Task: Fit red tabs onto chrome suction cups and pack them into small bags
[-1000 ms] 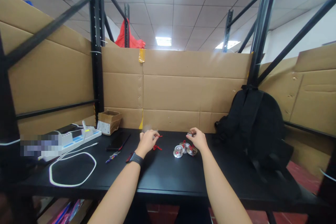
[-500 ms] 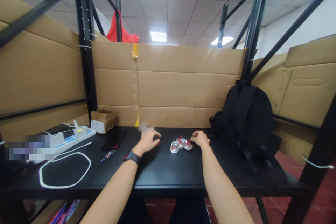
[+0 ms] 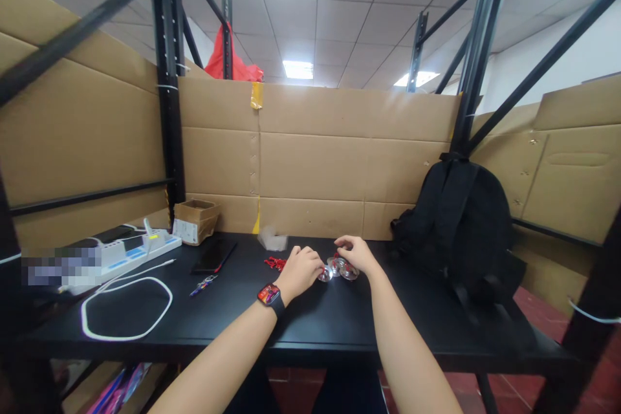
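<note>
One head-worn view — forward over left hand (image 3: 299, 272) and right hand (image 3: 359, 255), cardboard wall (image 3: 310, 165) beyond.

This looks like a makeshift workshop bay, its black worktop (image 3: 330, 326) framed by metal rack posts (image 3: 165, 110) and cardboard partitions (image 3: 310, 165) beneath a panelled ceiling (image 3: 344, 16) with inset lights (image 3: 297, 70).

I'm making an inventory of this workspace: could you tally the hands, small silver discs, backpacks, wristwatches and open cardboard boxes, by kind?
Left hand and right hand: 2
Silver discs: at least 3; they overlap, so more may be hidden
Backpack: 1
Wristwatch: 1
Cardboard box: 1
Total: at least 8
</note>
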Demonstrator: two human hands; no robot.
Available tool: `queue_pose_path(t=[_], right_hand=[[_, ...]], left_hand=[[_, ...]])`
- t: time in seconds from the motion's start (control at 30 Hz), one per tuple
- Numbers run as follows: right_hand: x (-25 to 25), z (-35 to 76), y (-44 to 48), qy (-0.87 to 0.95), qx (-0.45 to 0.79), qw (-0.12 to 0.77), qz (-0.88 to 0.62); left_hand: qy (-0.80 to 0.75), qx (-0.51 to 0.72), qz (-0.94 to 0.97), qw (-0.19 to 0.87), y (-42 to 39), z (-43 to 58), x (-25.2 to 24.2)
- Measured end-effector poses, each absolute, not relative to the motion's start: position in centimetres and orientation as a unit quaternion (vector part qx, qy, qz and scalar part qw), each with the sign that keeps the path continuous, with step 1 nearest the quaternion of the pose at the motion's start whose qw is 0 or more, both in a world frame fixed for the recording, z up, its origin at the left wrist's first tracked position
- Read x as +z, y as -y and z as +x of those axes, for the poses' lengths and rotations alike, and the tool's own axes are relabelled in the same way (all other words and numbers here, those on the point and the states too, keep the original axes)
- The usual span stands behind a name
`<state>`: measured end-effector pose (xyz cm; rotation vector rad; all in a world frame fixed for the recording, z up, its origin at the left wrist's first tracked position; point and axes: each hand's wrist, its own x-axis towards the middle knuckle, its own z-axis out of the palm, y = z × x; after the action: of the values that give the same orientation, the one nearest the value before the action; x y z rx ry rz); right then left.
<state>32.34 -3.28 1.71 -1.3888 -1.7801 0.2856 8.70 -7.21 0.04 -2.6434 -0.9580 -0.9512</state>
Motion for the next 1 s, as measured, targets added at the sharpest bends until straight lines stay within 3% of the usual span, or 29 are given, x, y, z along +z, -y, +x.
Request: queue_pose_path(t=[0.23, 0.6, 0.73, 0.9, 1.0], right_hand=[[1.8, 29.1, 4.7, 0.78, 0.309, 0.362, -0.406], [1.4, 26.7, 4.7, 0.796, 0.316, 0.383, -0.346], [0.9, 26.6, 4.0, 0.773, 0.291, 0.415, -0.38], [0.8, 26.2, 3.9, 0.688, 0.37, 0.506, -0.366], [1.1, 25.9, 4.4, 0.669, 0.414, 0.506, -0.354]], left_hand=[[0.375, -0.383, -0.84, 0.089, 6.5, 7.1, 1.0], [0.381, -0.411, -0.826, 0.053, 5.8, 6.8, 0.7], [0.413, -0.484, -0.771, 0.027, 5.4, 6.7, 0.7], [0.417, -0.481, -0.769, -0.059, 4.9, 6.4, 0.2], [0.364, -0.477, -0.793, -0.111, 4.8, 6.4, 0.0]])
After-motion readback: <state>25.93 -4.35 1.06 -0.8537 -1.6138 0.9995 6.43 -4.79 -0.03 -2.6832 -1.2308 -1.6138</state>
